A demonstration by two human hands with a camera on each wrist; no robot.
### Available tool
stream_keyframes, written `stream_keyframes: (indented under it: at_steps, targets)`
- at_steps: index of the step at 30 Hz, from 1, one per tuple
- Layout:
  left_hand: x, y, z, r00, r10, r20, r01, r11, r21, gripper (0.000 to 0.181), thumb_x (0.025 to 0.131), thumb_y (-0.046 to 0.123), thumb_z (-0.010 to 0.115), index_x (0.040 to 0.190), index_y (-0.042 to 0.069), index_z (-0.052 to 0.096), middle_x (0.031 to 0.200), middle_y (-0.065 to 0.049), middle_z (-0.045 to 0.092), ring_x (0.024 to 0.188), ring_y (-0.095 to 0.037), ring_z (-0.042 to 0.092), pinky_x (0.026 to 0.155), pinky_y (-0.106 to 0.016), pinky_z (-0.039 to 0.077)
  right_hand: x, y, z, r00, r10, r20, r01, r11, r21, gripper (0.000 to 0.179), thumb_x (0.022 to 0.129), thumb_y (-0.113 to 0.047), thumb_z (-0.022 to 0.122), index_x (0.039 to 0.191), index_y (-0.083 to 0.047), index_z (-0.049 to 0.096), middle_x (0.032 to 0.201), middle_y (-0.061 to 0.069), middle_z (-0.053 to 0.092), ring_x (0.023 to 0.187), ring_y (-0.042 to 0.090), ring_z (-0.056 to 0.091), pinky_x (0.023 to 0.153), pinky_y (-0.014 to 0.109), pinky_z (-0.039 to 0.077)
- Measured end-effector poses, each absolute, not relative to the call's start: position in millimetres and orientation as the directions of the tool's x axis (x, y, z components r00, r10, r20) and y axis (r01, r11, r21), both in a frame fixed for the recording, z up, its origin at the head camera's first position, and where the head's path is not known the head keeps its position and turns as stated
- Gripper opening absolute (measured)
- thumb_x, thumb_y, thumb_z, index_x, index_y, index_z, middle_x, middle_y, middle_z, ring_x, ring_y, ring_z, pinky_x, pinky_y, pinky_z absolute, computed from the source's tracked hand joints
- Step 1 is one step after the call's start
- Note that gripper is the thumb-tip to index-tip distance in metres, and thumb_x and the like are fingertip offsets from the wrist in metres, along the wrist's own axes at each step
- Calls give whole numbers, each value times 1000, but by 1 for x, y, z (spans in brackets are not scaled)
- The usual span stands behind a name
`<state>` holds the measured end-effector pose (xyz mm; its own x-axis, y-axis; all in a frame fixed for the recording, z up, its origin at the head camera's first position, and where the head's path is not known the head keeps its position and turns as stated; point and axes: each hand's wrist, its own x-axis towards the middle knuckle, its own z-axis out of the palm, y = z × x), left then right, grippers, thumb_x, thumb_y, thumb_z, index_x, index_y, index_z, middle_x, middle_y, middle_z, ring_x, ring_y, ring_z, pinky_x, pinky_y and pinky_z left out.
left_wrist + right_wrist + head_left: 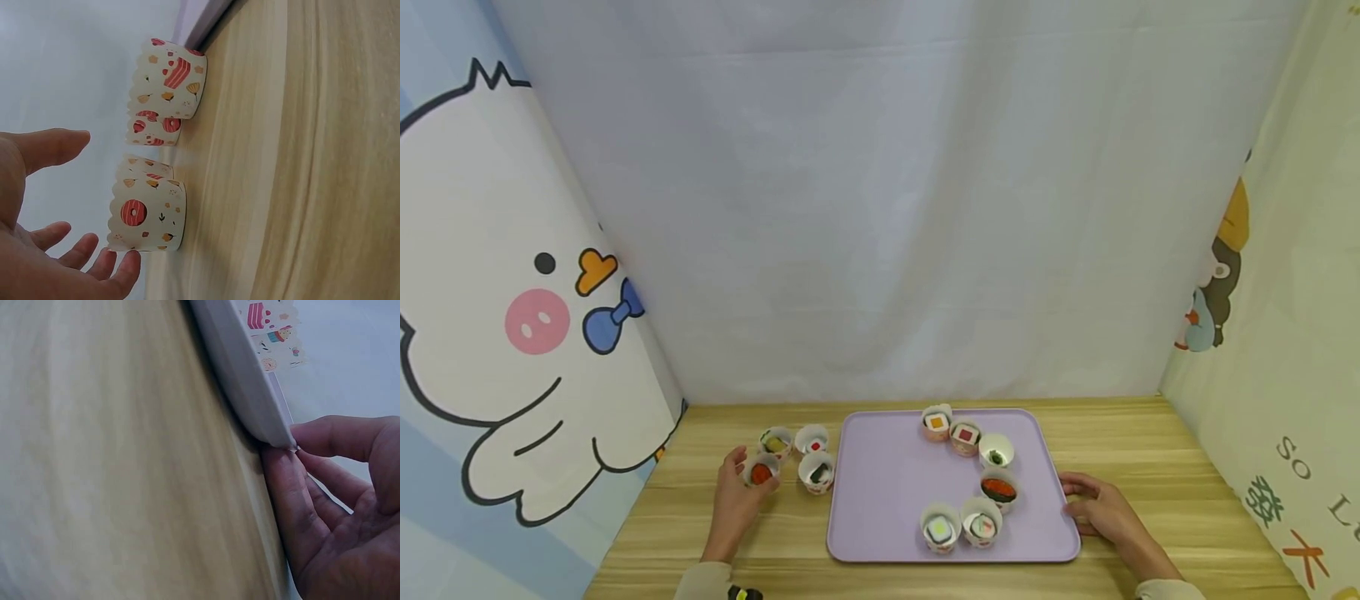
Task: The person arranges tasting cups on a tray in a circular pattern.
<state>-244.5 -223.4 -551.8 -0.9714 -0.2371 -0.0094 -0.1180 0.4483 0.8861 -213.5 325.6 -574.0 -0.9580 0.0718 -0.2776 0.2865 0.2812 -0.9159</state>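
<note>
On the left of the table, my left hand (734,497) reaches around a patterned paper cup (761,473) holding a red-topped piece that looks like toy sushi. In the left wrist view, the fingertips lie right at that cup's (150,215) scalloped rim, while the thumb stays apart from it. Three more such cups stand close by, among them one with a dark green and white piece (817,473). At the lilac tray's (880,492) right edge, my right hand (1103,510) pinches the rim between thumb and fingers, clearly seen in the right wrist view.
Several paper cups with small food pieces stand along the tray's right half, including one with an orange-red topping (998,488) and a paler one (940,528). A white curtain (925,250) hangs behind the wooden table (1150,450), with printed cloths at both sides.
</note>
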Motion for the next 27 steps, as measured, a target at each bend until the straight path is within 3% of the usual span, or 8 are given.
stream_keyframes:
  at_steps: [14, 27]
  targets:
    - [-248, -225, -565, -971, -240, 15, -99, 455, 885, 83, 83, 8, 73, 147, -10, 24, 143, -36, 37, 129, -49, 44, 107, -56, 38, -215, 327, -574, -960, 66, -273, 281, 268, -922, 64, 78, 6, 67, 138, 8, 47, 117, 16, 61, 85, 16, 64, 69, 37, 59]
    - [-250, -226, -573, -963, -268, -15, -139, 450, 882, 73, 82, 5, 71, 141, -8, 30, 136, -34, 46, 122, -45, 52, 103, -52, 42, -214, 325, -573, -963, 66, -260, 269, 268, -925, 62, 78, 7, 67, 137, 9, 47, 115, 14, 61, 83, 15, 64, 68, 36, 59]
